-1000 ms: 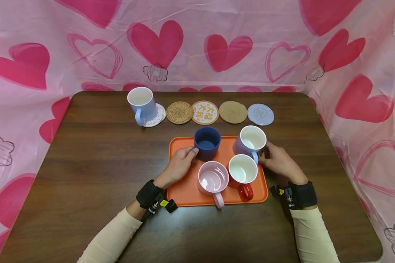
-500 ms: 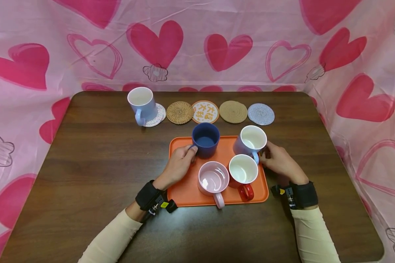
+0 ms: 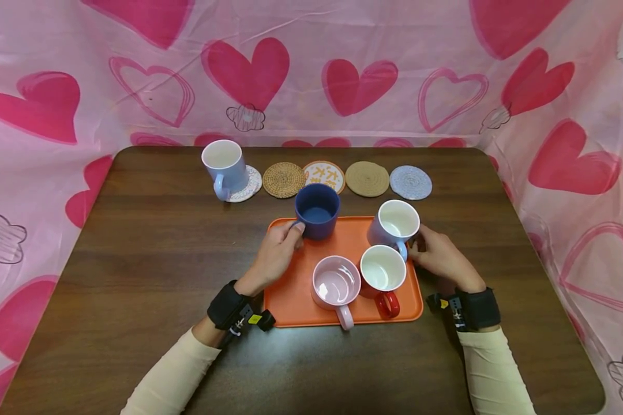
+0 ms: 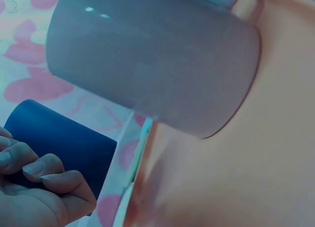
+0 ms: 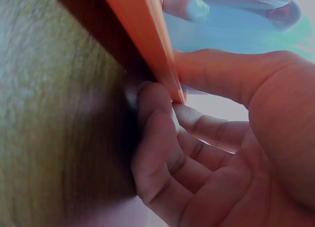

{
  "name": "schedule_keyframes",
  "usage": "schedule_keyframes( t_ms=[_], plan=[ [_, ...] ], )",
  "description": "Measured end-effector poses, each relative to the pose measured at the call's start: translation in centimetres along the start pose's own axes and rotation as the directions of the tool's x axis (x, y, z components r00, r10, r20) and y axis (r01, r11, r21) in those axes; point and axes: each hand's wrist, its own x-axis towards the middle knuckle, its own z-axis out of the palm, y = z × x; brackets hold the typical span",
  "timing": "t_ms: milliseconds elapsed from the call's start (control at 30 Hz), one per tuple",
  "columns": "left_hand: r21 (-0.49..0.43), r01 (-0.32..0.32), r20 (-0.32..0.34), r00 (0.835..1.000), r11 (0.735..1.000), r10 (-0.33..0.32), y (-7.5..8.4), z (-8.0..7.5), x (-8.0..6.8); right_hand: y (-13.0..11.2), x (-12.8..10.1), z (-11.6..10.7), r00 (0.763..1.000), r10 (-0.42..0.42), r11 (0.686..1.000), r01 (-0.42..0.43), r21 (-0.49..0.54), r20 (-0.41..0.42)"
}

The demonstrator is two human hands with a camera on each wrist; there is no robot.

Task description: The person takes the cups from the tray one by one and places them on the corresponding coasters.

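Two hands, two mugs

Left hand (image 3: 274,257) grips navy mug (image 3: 316,211) by its handle, held above far-left edge of orange tray (image 3: 296,300). Right hand (image 3: 441,257) curls round tray's right rim w/ thumb by lavender mug (image 3: 394,225), far-right on tray. Pink mug (image 3: 336,285) & red-handled mug (image 3: 382,274) sit nearer. Coasters line table (image 3: 135,259) beyond.

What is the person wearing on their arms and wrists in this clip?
Both arms are in long cream sleeves. The left hand and right hand are bare. Each wrist carries a wide black strap; the left strap and right strap each hold a small black device with a yellow marking.
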Motion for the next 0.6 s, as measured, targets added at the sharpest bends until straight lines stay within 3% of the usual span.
schedule_keyframes(
  t_ms=[300, 600],
  plan=[
    [0.007, -0.025, -0.046, 0.999, 1.0, 0.026, 1.2, -1.3, 1.2, 0.1, 0.1, 0.3, 0.997, -0.042, 0.998, 0.04, -0.042, -0.057],
    [-0.006, -0.006, -0.083, 0.997, 1.0, 0.006, 2.3, -3.2, 2.7, 0.2, 0.1, 0.4, 0.998, -0.039, 0.999, 0.038, -0.019, -0.052]
  ],
)
